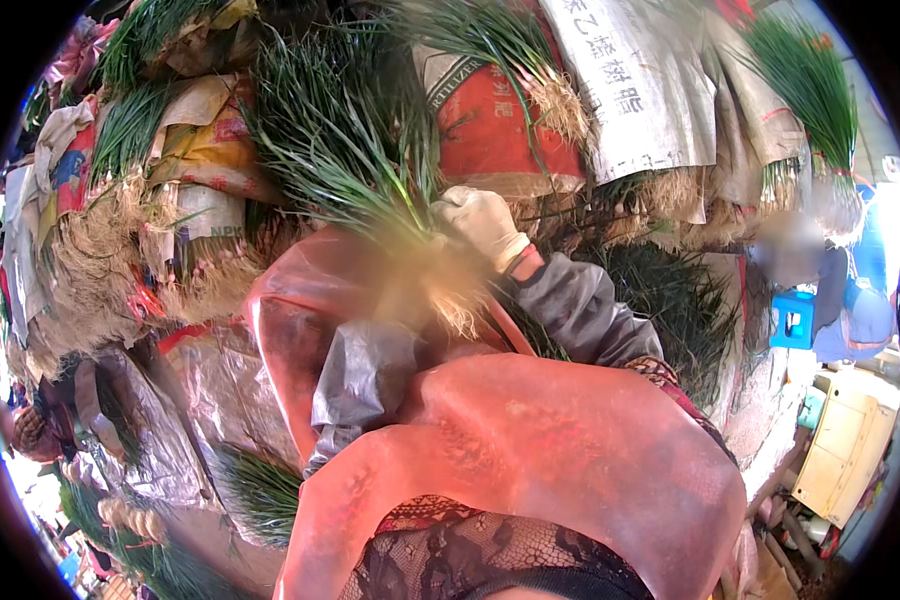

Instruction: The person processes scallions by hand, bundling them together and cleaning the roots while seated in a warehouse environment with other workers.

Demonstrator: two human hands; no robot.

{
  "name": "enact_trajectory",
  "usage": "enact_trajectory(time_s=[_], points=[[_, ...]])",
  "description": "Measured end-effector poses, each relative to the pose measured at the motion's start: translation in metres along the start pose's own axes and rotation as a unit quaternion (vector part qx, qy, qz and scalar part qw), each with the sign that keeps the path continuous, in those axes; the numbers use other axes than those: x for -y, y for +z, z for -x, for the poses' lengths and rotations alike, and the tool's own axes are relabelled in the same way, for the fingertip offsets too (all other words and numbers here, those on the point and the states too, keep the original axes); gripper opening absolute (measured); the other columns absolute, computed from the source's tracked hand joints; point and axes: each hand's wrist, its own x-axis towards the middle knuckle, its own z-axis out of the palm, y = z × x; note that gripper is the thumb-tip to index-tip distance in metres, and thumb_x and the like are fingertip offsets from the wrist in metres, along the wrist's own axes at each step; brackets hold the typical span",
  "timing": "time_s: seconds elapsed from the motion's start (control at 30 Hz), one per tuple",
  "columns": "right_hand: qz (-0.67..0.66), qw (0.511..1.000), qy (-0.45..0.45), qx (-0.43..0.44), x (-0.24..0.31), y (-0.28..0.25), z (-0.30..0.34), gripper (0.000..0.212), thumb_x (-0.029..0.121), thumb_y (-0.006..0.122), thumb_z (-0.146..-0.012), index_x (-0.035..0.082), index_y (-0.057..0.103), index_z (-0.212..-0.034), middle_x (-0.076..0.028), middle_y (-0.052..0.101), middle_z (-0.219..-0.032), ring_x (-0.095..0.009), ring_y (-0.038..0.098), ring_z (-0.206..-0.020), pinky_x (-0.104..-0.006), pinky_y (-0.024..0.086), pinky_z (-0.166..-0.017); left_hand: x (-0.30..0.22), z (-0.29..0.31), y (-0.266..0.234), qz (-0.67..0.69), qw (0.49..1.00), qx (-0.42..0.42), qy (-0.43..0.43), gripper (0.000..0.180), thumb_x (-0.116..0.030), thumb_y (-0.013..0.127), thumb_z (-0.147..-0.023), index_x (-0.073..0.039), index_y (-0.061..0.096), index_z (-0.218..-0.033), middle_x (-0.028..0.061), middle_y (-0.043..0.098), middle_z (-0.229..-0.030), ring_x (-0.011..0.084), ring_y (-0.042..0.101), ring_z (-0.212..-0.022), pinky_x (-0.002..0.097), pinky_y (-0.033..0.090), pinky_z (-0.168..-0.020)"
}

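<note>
A bunch of scallions (355,140) lies in front of me, its long green leaves fanning toward the far side and its pale roots (457,305) pointing back at me. My right hand (482,226), in a cream glove, is closed at the right side of the bunch, near the lower leaves; what its fingers grip is hidden. From the lower left, my left forearm (365,375) in a grey sleeve reaches to the root end. The left hand is lost in a blurred patch there, so its fingers do not show. A translucent reddish apron (540,430) covers my front.
Piled scallion bundles stand ahead, partly covered by a red sack (510,125) and a white sack (635,85). More rooted bundles (100,260) are stacked at left. Loose dark leaves (670,300) lie right of my arm. Farther right are a blue stool (792,320) and cream box (848,440).
</note>
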Motion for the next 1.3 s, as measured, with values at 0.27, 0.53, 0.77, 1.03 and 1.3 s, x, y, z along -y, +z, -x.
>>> enact_trajectory(time_s=[0.27,0.53,0.77,1.03,1.3], points=[[0.156,0.971,0.15,0.1,-0.053,-0.011,0.024,0.033,0.039,0.056,-0.089,0.007,0.066,-0.088,-0.014,0.067,-0.082,-0.034,0.065,-0.079,-0.046,0.051,-0.074,-0.011,0.046,0.034,0.128,0.985,0.094,0.066,0.029,-0.019,0.061,-0.087,-0.004,0.058,-0.111,0.0085,0.066,-0.093,0.0199,0.063,-0.091,0.0344,0.054,-0.082],[0.297,0.891,0.334,-0.082,-0.141,-0.106,-0.075,0.065,0.05,0.064,-0.079,0.003,0.052,-0.123,-0.022,0.062,-0.106,-0.036,0.06,-0.099,-0.0464,0.049,-0.084,-0.027,0.049,0.026,0.099,0.995,0.034,-0.007,0.036,-0.02,0.063,-0.086,-0.008,0.055,-0.118,0.0068,0.062,-0.094,0.0184,0.06,-0.08,0.0309,0.053,-0.073],[0.338,0.916,0.216,0.02,-0.1,-0.047,-0.015,0.046,0.047,0.057,-0.087,0.005,0.059,-0.105,-0.014,0.063,-0.093,-0.03,0.064,-0.081,-0.0422,0.051,-0.071,-0.047,0.04,0.03,0.065,0.987,0.112,0.098,0.03,-0.021,0.059,-0.089,-0.011,0.055,-0.118,0.0165,0.058,-0.123,0.0337,0.057,-0.113,0.051,0.051,-0.09],[0.307,0.937,0.123,-0.114,-0.043,-0.084,-0.045,0.041,0.046,0.066,-0.078,0.01,0.066,-0.097,-0.008,0.063,-0.089,-0.027,0.06,-0.087,-0.0417,0.046,-0.075,-0.018,0.017,-0.01,0.036,0.997,0.058,0.037,0.037,-0.017,0.06,-0.087,0.002,0.058,-0.118,0.011,0.064,-0.092,0.0251,0.062,-0.083,0.0392,0.053,-0.079],[0.063,0.957,0.206,-0.195,-0.053,-0.106,-0.047,0.013,0.02,0.066,-0.081,0.008,0.068,-0.08,-0.009,0.068,-0.079,-0.024,0.064,-0.069,-0.0357,0.05,-0.064,-0.032,0.046,0.027,0.01,0.997,0.067,0.044,0.049,-0.024,0.06,-0.086,0.007,0.055,-0.122,0.0191,0.058,-0.121,0.0304,0.054,-0.116,0.0437,0.046,-0.098]])
